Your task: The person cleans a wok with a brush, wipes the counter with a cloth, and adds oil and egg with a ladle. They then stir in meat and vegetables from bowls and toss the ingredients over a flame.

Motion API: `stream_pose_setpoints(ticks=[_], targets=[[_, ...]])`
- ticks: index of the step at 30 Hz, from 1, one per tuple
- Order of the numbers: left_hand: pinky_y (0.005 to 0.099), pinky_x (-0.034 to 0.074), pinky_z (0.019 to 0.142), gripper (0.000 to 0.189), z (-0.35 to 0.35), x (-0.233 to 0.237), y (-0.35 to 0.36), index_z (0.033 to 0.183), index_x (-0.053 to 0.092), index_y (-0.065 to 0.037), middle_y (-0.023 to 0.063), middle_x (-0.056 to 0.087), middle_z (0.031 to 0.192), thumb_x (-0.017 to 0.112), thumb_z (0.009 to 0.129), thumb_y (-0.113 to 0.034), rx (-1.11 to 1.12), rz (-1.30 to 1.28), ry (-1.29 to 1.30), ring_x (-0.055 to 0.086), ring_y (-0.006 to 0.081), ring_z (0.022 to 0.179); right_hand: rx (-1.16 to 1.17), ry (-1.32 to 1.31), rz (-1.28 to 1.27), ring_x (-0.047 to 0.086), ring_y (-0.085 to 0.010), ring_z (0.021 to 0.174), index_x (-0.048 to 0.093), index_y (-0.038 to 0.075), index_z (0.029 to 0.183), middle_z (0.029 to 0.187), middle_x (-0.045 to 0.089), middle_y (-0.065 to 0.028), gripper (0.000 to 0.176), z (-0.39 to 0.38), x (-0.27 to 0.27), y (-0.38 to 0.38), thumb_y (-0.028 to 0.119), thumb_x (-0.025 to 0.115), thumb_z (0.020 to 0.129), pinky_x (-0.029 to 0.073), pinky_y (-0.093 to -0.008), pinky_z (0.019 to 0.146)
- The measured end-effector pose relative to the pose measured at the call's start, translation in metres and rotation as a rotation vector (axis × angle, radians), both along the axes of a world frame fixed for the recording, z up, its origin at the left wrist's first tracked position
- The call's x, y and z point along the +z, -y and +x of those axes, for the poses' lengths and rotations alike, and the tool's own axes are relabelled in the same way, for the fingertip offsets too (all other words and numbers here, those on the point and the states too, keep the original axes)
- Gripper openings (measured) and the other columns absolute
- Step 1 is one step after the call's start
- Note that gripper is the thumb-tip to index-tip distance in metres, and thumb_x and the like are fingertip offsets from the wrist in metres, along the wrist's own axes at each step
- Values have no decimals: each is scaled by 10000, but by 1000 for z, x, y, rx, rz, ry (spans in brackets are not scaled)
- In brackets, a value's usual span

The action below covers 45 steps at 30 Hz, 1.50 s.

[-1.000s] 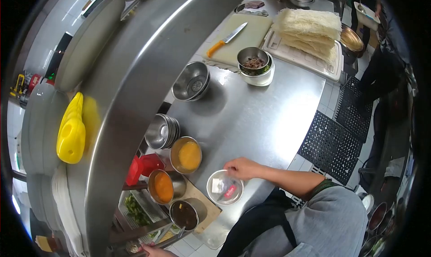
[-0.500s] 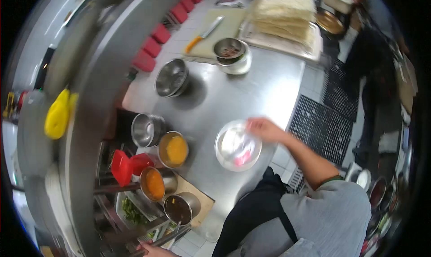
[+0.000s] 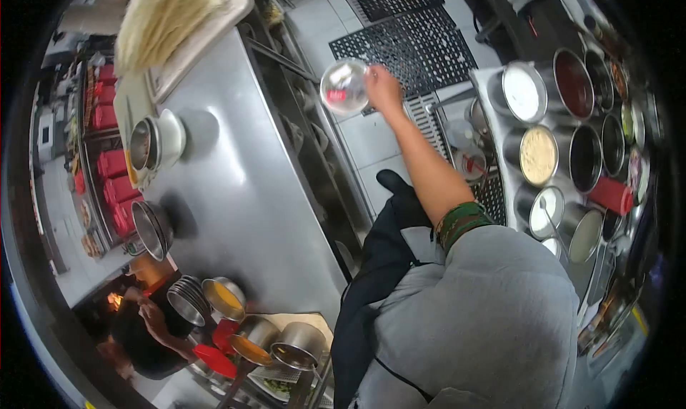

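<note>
My right hand (image 3: pixel 384 89) is closed on the rim of a round, clear plastic container (image 3: pixel 346 86). A red patch and something white show through it; I cannot make out what they are. The container is held off the table's right side, over the tiled floor. My left hand is out of view. On the steel table (image 3: pixel 229 187) left of my arm, a small metal bowl with food (image 3: pixel 141 143) sits against a white bowl (image 3: pixel 170 139).
A pale stacked sheet pile (image 3: pixel 161 23) rests on a tray at the table's far end. Pots of orange liquid (image 3: pixel 251 348) stand near. On the right are pots of white sauce (image 3: pixel 524 92) and other contents. Another person (image 3: pixel 153 330) is at left.
My right hand has carried the container from above the table out past its right edge. My view has turned right, and my left hand has gone out of sight.
</note>
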<state>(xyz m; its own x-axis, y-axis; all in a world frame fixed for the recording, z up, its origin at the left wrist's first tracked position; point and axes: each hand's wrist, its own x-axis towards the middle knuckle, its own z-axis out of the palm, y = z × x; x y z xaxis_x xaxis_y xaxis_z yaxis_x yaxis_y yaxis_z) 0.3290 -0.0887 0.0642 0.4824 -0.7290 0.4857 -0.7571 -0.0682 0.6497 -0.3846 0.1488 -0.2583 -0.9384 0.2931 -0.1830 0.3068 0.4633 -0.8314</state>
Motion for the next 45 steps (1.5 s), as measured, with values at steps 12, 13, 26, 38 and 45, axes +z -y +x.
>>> stream_pose_setpoints(ticks=[12,13,26,38,45], targets=[[508,505,844,451,-14,43,-32,915,767,-28,159,714,987,614,945,-451,-29,175,-44,633,343,912,451,300,-127,629,-410,1025,669,56,1094,1077,678,-210,262,194,-73,54,237,559,940,497,-505,883],[527,491,841,440,-26,43,-37,913,764,-23,177,704,977,626,936,-440,-20,158,-32,628,350,907,416,288,-154,627,-411,1032,667,58,1103,1082,677,-209,264,190,-71,57,239,563,940,496,-504,888],[533,476,857,385,-46,43,-58,926,761,-25,199,690,990,640,929,-390,-112,122,-118,625,352,928,583,241,-173,631,-412,999,654,63,971,1009,683,-194,196,168,-110,150,238,579,924,497,-518,868],[407,490,697,305,-3,19,-18,833,652,12,106,610,756,703,910,-278,-277,-171,-196,589,220,726,560,152,-234,618,-416,1065,656,68,1139,1107,666,-250,268,182,-96,132,145,557,902,487,-492,937],[397,478,681,324,6,29,-22,816,630,5,107,599,751,700,904,-299,-324,-59,-195,577,220,720,720,365,-91,636,-445,1047,629,60,1150,1123,663,-262,291,170,-114,162,106,506,890,503,-520,915]])
